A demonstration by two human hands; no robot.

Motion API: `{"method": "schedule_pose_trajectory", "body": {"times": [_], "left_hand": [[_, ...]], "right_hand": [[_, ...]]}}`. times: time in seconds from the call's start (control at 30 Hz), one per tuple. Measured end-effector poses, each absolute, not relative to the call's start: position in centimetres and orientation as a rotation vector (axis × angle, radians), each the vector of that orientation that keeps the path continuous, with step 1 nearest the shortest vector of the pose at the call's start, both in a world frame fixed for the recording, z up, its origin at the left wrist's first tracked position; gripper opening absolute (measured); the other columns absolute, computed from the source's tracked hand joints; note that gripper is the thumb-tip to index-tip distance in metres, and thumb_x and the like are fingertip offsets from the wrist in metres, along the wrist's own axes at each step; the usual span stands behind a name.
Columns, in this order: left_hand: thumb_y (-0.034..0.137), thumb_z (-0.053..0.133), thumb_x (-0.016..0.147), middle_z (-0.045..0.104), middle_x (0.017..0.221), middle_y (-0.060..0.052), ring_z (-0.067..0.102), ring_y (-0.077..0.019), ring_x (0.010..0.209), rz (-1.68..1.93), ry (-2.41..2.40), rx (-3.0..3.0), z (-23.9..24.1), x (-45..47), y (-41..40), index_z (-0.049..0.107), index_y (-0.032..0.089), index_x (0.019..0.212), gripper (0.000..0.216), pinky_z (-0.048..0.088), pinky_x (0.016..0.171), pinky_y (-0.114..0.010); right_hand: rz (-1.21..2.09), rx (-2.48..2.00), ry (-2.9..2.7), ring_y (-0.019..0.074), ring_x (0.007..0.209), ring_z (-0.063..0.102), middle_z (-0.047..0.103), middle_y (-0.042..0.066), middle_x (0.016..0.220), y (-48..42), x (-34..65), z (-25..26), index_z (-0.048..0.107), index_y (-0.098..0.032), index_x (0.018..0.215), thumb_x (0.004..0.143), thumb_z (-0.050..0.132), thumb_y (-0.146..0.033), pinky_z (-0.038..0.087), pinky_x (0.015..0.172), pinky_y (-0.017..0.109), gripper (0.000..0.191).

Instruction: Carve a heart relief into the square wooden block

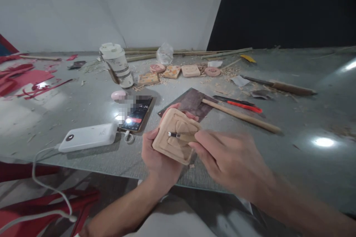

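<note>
My left hand [162, 166] is closed around a square, round-cornered wood block [167, 150], its carved face tilted up toward me. A raised border and a rounded shape show on that face. In a pinch, my right hand [222, 152] grips a carving chisel [174, 134], whose bright metal tip lies over the middle of the block. Most of the chisel's handle is hidden by my fingers. Behind the block, a dark flat sheet [191, 98] lies on the table, with a tool that has a long wooden handle [244, 116] resting partly on it.
Right of the sheet lie a red-and-black cutter [244, 108] and a wooden-handled knife [292, 88]. On the left are a phone [140, 113], a cabled white power bank [89, 138] and a cup [118, 64]. Several carved blocks [190, 70] and shavings line the back. The glass table edge [111, 175] runs in front.
</note>
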State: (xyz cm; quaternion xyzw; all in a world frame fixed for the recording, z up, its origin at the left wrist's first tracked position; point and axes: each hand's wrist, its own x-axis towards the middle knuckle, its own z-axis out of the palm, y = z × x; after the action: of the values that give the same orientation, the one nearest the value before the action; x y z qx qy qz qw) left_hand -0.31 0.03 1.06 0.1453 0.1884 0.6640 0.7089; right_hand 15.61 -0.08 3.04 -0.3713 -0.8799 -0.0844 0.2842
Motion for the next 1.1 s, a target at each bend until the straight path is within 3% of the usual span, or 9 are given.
{"method": "schedule_pose_trajectory", "body": {"times": [0.27,0.47,0.6,0.73,0.8,1.0,1.1], "left_hand": [[0.038,0.052,0.088,0.082,0.114,-0.013,0.075,-0.0394,0.127,1.547,0.477,0.339,0.5,-0.5,-0.1,0.071,0.020,0.138,0.056,0.061,0.107,-0.051],[0.038,0.049,0.091,0.083,0.108,-0.012,0.078,-0.0376,0.118,1.504,0.477,0.324,0.9,-1.0,-0.1,0.070,0.019,0.141,0.057,0.060,0.106,-0.051],[0.036,0.051,0.092,0.083,0.104,-0.013,0.080,-0.0352,0.108,1.479,0.583,0.342,1.9,-1.0,1.4,0.069,0.016,0.141,0.056,0.063,0.099,-0.047],[0.030,0.049,0.093,0.082,0.097,-0.011,0.080,-0.0312,0.093,1.351,0.663,0.365,3.1,-1.1,4.5,0.073,0.017,0.133,0.049,0.064,0.085,-0.042],[0.030,0.048,0.095,0.082,0.102,-0.013,0.080,-0.0299,0.092,1.295,0.642,0.388,3.3,-1.4,5.9,0.075,0.016,0.127,0.045,0.064,0.083,-0.040],[0.038,0.049,0.092,0.082,0.114,-0.018,0.079,-0.0351,0.098,1.150,0.467,0.360,2.4,-2.3,7.2,0.076,0.014,0.134,0.055,0.065,0.082,-0.049],[0.041,0.049,0.089,0.081,0.112,-0.020,0.077,-0.0374,0.099,1.099,0.429,0.331,2.2,-2.5,7.0,0.073,0.011,0.140,0.064,0.064,0.080,-0.050]], "right_hand": [[-0.091,-1.037,-2.322,0.0102,0.046,0.051,0.059,-0.005,0.058,-0.4,14.5,2.1,0.056,-0.023,0.080,0.120,0.040,-0.033,0.030,0.050,0.031,0.044],[0.098,-1.103,-2.285,0.0113,0.047,0.047,0.059,-0.005,0.059,-0.1,14.1,1.6,0.055,-0.023,0.080,0.117,0.046,-0.035,0.027,0.052,0.031,0.040],[0.596,-1.157,-2.138,0.0118,0.053,0.043,0.052,-0.005,0.060,1.5,14.3,1.8,0.050,-0.024,0.076,0.113,0.050,-0.038,0.029,0.054,0.029,0.040],[1.374,-1.133,-1.784,0.0122,0.053,0.027,0.035,-0.008,0.062,4.0,15.2,2.5,0.051,-0.025,0.080,0.113,0.047,-0.062,0.024,0.048,0.029,0.050],[1.555,-1.090,-1.664,0.0119,0.054,0.020,0.028,-0.010,0.063,5.4,15.9,2.8,0.052,-0.026,0.082,0.110,0.050,-0.072,0.019,0.047,0.030,0.054],[0.777,-1.084,-1.776,0.0133,0.058,0.033,0.036,-0.005,0.065,8.1,18.0,2.7,0.055,-0.024,0.076,0.111,0.054,-0.064,0.024,0.053,0.032,0.053],[0.628,-1.095,-1.779,0.0146,0.057,0.036,0.039,-0.004,0.064,8.3,18.7,2.1,0.057,-0.025,0.077,0.113,0.051,-0.056,0.028,0.053,0.033,0.048]]}}
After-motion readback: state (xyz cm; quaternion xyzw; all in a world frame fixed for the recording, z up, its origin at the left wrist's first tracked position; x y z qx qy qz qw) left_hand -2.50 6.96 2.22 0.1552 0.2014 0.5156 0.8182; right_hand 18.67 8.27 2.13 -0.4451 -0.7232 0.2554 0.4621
